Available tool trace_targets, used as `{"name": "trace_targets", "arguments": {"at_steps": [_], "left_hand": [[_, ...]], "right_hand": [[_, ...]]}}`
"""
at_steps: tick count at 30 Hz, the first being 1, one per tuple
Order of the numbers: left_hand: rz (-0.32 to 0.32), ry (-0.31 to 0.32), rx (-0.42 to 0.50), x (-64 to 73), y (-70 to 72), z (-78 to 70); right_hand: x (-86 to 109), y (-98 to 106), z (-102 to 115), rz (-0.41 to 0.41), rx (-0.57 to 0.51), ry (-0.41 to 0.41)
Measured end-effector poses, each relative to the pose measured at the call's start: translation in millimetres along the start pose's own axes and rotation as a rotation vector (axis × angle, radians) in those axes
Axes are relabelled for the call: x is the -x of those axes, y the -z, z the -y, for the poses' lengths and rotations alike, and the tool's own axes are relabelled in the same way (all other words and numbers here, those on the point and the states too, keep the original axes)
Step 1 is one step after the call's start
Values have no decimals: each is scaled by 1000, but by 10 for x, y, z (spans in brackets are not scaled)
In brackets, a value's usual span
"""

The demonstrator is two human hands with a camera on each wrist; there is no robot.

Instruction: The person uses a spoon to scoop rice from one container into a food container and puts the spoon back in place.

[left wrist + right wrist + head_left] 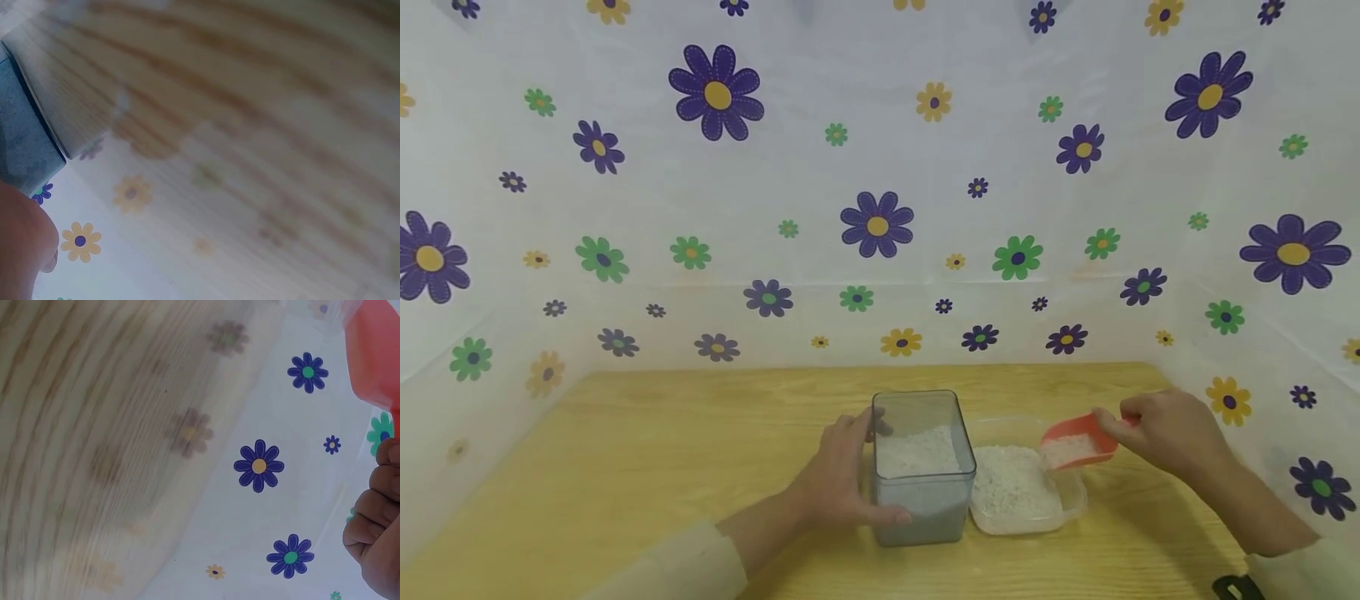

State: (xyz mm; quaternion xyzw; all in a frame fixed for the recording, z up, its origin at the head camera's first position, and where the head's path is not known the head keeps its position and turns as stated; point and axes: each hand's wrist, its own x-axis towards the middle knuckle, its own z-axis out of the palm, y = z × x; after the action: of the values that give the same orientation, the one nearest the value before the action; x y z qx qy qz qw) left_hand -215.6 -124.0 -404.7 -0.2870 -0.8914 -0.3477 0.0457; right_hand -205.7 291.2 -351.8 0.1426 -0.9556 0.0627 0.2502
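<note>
My left hand [833, 485] holds a tall grey see-through container [925, 510] from its left side, thumb across the front and fingers at the back. White, grainy, rice-like stuff [919, 454] fills much of it. Just to its right stands a low clear tub [1077, 502] with a heap of the same white stuff [1015, 487]. Above that tub's right side, my right hand [1176, 433] grips the handle of a red scoop [1103, 448], which carries some white stuff. The right wrist view shows curled fingers [378, 512] below the scoop [375, 356]; the left wrist view catches only part of the container [25, 125].
Both containers stand on a wood-grain table [700, 433]. A white sheet with printed flowers [805, 183] closes off the back and both sides. At the bottom right edge, a black object [1236, 587] is partly visible near the right sleeve [1303, 573].
</note>
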Motion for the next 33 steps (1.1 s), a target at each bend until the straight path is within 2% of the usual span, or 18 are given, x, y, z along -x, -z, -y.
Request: {"name": "trace_targets", "arguments": {"at_steps": [6, 10, 14, 23, 33], "left_hand": [[-1, -15, 11, 1, -40, 35], [1, -28, 10, 1, -60, 52], [-5, -29, 20, 10, -50, 45], [-13, -29, 4, 24, -33, 21], [-5, -10, 3, 30, -24, 1]], "right_hand": [[36, -36, -38, 7, 1, -49], [72, -34, -20, -37, 10, -59], [77, -37, 19, -95, 15, -41], [86, -51, 19, -130, 39, -38], [99, -59, 61, -252, 108, 2]]}}
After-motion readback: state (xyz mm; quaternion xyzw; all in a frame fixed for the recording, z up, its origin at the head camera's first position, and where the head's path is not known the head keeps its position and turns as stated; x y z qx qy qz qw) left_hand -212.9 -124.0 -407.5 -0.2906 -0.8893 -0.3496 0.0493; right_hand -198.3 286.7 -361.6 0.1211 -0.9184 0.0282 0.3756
